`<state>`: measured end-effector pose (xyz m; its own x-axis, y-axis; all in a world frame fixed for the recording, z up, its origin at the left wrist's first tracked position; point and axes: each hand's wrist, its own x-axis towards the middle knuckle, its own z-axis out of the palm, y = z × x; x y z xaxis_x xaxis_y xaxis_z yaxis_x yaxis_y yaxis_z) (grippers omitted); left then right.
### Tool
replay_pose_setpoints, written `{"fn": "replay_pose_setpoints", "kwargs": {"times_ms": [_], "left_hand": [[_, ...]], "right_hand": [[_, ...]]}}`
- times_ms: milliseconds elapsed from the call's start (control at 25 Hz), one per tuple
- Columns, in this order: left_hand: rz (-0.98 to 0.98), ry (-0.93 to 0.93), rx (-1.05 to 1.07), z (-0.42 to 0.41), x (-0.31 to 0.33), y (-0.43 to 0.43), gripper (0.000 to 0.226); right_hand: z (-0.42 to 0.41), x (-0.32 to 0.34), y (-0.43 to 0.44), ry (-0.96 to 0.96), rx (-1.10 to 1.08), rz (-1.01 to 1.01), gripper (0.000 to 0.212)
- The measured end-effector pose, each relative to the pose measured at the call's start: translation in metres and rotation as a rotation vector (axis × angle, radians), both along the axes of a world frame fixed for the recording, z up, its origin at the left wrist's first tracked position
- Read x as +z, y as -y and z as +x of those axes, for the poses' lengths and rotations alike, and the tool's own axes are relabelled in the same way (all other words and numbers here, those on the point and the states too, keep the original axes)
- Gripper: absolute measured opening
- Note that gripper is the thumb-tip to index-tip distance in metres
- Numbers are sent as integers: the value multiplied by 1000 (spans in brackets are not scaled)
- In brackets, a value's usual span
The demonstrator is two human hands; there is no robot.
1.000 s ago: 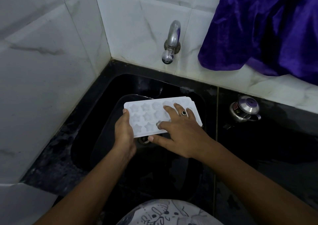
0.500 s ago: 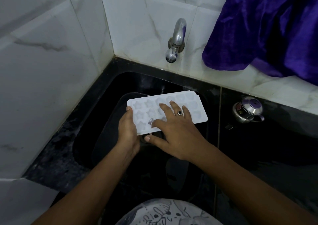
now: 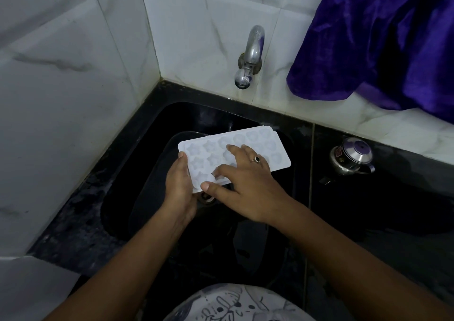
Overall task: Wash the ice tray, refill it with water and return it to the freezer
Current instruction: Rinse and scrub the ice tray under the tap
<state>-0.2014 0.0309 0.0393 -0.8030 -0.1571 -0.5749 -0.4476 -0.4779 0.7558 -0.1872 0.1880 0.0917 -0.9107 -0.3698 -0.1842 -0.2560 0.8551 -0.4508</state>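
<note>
1. We hold the white plastic ice tray (image 3: 272,144), with its star-shaped and rounded moulds facing up, over the black sink (image 3: 127,185), above the drain (image 3: 206,198) and not touching the basin.
2. The tray is tilted, its far right end higher and nearer the back wall.
3. Our left hand (image 3: 179,188) grips the tray's near left end: the thumb lies along the top of the edge, and the fingers are hidden underneath.
4. Our right hand (image 3: 248,185) lies spread on top of the moulds, gripping nothing. Its fingers reach across the middle of the tray, and the thumb points out along the near edge.
5. A ring with a dark stone (image 3: 256,159) sits on one finger of that hand.
6. The silver metal tap (image 3: 250,58) juts from the white marbled tile wall (image 3: 61,99) behind the sink. We cannot make out any water coming from it.
7. A purple satin cloth (image 3: 380,38) hangs down over the tiles at the upper right.
8. On the black stone worktop (image 3: 393,210) right of the sink stands a small steel vessel with a purple-topped lid (image 3: 351,156), well apart from the tray.
9. A white garment with black drawings (image 3: 235,303) shows at the bottom edge.
</note>
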Motion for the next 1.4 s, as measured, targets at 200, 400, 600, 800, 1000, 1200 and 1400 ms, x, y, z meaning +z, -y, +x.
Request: {"fn": "replay_pose_setpoints", "kwargs": {"times_ms": [200,400,600,800,1000,1200,1400], "left_hand": [[-12,29,13,0,-2,-4,49],[0,27,27,-3,-3,-3,51],[-31,31,11,-1,-2,-8,47],[-33,45,16,-2,0,-1,47],[-38,22,-3,-1,1,-6,46],[-35,19,-15,-3,0,1,48],[-10,25,-26,-2,1,-5,47]], "right_hand": [[1,-6,-2,-61,63,171,66],[4,-4,-4,-94,77,165,82],[1,-2,-5,-174,69,278,73],[-3,-1,-12,-100,130,208,69],[-3,0,-5,-194,151,330,69],[-16,13,-15,-44,209,180,57],[-24,11,-10,-326,360,475,58]]}}
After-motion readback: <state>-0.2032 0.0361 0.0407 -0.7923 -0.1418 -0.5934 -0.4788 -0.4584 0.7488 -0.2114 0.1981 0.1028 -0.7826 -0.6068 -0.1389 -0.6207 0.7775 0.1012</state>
